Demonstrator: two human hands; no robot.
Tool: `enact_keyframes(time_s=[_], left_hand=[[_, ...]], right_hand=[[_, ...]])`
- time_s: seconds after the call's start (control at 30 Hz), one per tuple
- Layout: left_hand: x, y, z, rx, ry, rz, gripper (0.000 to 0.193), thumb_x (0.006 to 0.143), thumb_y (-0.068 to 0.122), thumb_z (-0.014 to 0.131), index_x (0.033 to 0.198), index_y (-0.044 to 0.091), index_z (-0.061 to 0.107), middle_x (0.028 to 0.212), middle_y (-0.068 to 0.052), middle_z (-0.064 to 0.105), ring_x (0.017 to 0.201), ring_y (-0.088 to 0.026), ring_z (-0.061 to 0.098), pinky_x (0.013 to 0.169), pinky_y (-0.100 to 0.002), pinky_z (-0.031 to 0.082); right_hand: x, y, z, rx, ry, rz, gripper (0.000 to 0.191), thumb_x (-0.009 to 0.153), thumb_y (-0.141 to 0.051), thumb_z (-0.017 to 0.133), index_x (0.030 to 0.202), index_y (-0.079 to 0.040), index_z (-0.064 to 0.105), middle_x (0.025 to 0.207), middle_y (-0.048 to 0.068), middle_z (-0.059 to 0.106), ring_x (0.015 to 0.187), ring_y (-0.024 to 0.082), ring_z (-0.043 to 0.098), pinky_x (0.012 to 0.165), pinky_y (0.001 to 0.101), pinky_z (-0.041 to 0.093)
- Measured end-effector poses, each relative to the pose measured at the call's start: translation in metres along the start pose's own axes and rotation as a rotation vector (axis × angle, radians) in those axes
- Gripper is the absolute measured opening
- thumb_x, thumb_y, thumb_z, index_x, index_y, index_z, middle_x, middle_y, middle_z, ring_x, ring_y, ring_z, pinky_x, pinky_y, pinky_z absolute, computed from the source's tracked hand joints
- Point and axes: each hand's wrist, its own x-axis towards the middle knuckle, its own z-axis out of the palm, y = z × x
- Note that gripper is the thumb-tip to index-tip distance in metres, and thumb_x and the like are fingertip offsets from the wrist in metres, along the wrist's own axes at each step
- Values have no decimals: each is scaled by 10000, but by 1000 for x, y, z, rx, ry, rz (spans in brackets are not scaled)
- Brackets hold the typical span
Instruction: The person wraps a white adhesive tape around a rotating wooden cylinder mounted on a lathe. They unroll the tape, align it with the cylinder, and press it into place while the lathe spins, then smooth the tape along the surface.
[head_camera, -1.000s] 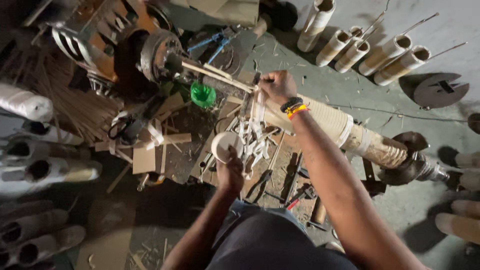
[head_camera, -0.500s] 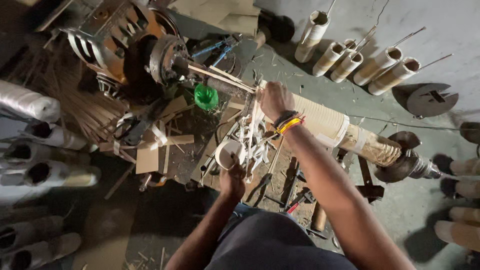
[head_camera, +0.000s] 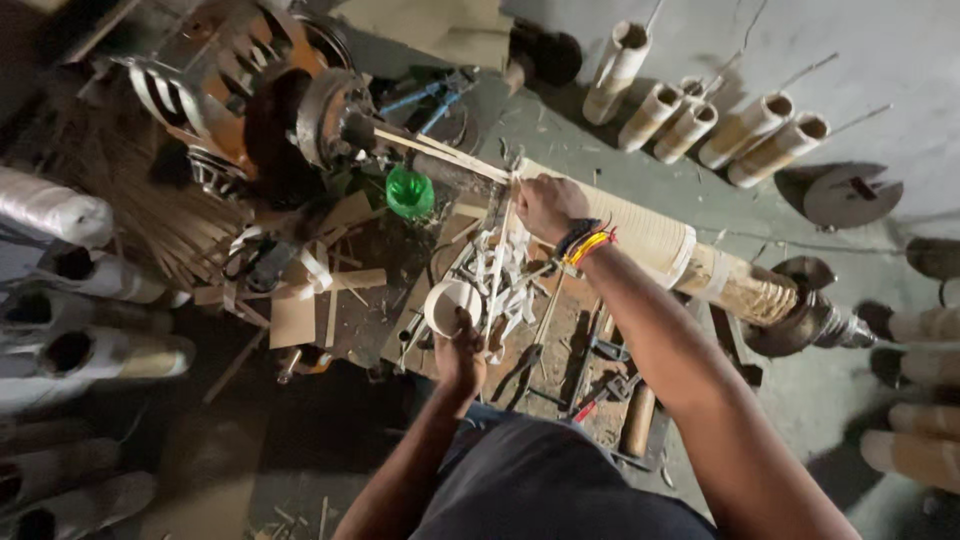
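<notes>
Pale cylindrical roll wrapped in light ribbed material (head_camera: 640, 232), mounted lengthwise on a horizontal spindle, lies across the middle of the workbench, running from the upper left toward the lower right. Its left end meets thin pale wooden slats (head_camera: 440, 152) that lead to a rusty round metal chuck (head_camera: 325, 115) on the machine. Its right end shows a darker woven section and finishes at a dark metal fitting (head_camera: 810, 318).

Right hand (head_camera: 545, 205), wearing coloured bands at the wrist, rests closed on the left end of the roll, fingers curled over the edge where the slats enter. Left hand (head_camera: 460, 355) holds a small white round roll of tape (head_camera: 450, 305) below the spindle, fingers wrapped about its lower rim. White strips (head_camera: 505, 275) hang between the two hands.

A green plastic cup (head_camera: 410, 192) stands just beside the slats. Pliers and other small hand tools (head_camera: 590, 380) lie scattered on the bench near the person's body. Several tan tubes with open ends (head_camera: 700, 125) lie on the grey floor beyond the roll, well apart from both hands.
</notes>
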Motion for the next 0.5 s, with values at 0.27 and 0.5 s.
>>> enact_keyframes(time_s=[0.27, 0.5], left_hand=[[-2, 14, -3, -179, 116, -153, 355, 928, 155, 638, 1261, 194, 521, 837, 45, 599, 626, -97, 510, 489, -233, 354], [1, -7, -31, -226, 48, -193, 327, 972, 57, 655, 1281, 102, 558, 850, -1, 543, 674, -99, 495, 543, -245, 386]], right_hand=[[-10, 13, 18, -72, 195, -122, 224, 838, -221, 672, 985, -59, 721, 817, 183, 687, 730, 383, 681, 601, 507, 535], [6, 35, 19, 7, 18, 18, 199, 877, -277, 659, 806, -96, 702, 821, 167, 702, 778, 369, 690, 704, 498, 554]])
